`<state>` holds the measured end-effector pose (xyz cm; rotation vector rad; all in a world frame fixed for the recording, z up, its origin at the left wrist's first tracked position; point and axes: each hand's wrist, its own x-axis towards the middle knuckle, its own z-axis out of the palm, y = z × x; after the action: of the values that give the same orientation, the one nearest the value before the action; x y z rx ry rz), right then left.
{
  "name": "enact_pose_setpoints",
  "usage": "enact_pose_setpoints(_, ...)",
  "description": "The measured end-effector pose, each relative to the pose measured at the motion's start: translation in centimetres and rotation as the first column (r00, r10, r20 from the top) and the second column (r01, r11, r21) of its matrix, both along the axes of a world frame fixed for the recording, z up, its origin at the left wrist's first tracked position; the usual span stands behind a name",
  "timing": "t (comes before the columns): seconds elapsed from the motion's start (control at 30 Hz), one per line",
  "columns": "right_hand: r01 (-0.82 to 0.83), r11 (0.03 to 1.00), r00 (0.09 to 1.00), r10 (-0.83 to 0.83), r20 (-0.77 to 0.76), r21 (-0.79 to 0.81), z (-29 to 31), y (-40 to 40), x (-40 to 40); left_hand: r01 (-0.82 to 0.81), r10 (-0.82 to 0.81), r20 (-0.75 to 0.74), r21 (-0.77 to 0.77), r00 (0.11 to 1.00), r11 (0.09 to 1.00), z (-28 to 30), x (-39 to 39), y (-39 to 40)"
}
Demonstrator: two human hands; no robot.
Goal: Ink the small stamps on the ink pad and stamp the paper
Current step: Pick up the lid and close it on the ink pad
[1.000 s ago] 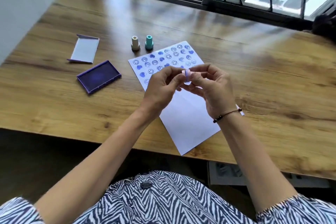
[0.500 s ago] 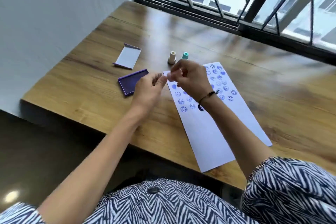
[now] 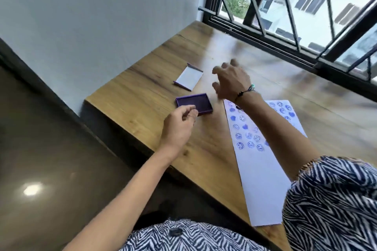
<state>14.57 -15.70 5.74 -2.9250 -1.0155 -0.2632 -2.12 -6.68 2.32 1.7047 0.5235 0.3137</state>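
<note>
- Grip: our right hand reaches past the far end of the paper with fingers spread, holding nothing we can see; our left hand hovers at the near edge of the ink pad with thumb and fingertips pinched together, and we cannot tell whether a small stamp sits between them.
- Table: wooden, bearing every item listed below.
- Paper: a long white sheet lying flat to the right of the pad, its far half covered with blue smiley and heart prints; we judge it light and easily shifted, best pinned down while stamping.
- Lid: pale, resting apart, beyond the pad.
- Ink pad: an open purple tray, rigid and shallow, likely to slide if pressed off-centre.
- Small stamps: none visible here; the right hand and blur may hide them.
</note>
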Motion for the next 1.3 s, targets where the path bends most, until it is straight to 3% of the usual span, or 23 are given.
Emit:
enact_pose_setpoints(0.1,-0.028,0.990,0.980,0.055,-0.193,0.137,1.6,4.2,0.0,-0.026,0.027,-0.025,0.011,0.999,1.000,0.1,-0.4,0.3)
enact_pose_setpoints(0.27,-0.018,0.989,0.916,-0.041,-0.398,-0.144,0.9,8.6,1.2,-0.059,0.060,-0.032,0.044,0.998,0.997,0.3,-1.8,1.4)
enact_pose_setpoints(0.4,0.023,0.972,0.877,-0.131,-0.462,-0.233,-0.1,9.1,2.1,-0.094,0.095,-0.023,0.045,0.995,0.995,0.4,-2.4,2.4)
enact_pose_setpoints(0.63,0.039,0.999,0.859,-0.037,-0.511,-0.008,0.3,8.8,1.2,-0.085,0.085,-0.011,0.040,0.996,0.996,0.7,-1.3,3.1)
enact_pose_setpoints(0.7,0.084,0.974,0.706,0.090,-0.702,0.209,1.8,8.2,0.3,-0.070,0.068,0.026,0.107,0.997,0.992,1.2,-0.7,3.9)
enact_pose_setpoints(0.77,0.226,0.894,0.417,0.269,-0.868,0.386,3.2,7.1,-0.9,0.000,-0.014,0.049,0.280,0.999,0.960,1.7,-0.1,5.1)
enact_pose_setpoints(0.87,0.379,0.816,0.009,0.468,-0.884,0.436,3.4,4.5,-2.2,0.142,-0.243,0.068,0.647,0.968,0.749,2.8,0.5,6.9)
enact_pose_setpoints(0.97,0.343,0.796,-0.212,0.582,-0.785,0.498,2.5,2.2,-3.4,0.276,-0.435,-0.053,0.840,0.899,0.468,4.0,1.1,8.0)
enact_pose_setpoints(1.03,0.330,0.800,-0.294,0.591,-0.751,0.501,1.8,1.3,-4.0,0.310,-0.505,-0.126,0.903,0.854,0.298,4.6,1.5,8.3)
enact_pose_setpoints(1.13,0.351,0.765,-0.340,0.642,-0.687,0.540,1.2,0.6,-4.4,0.322,-0.540,-0.227,0.943,0.810,0.086,5.0,1.8,8.6)
enact_pose_setpoints(1.3,0.368,0.769,-0.389,0.638,-0.664,0.523,0.8,0.2,-4.8,0.290,-0.578,-0.227,0.957,0.784,0.018,5.9,2.4,8.7)
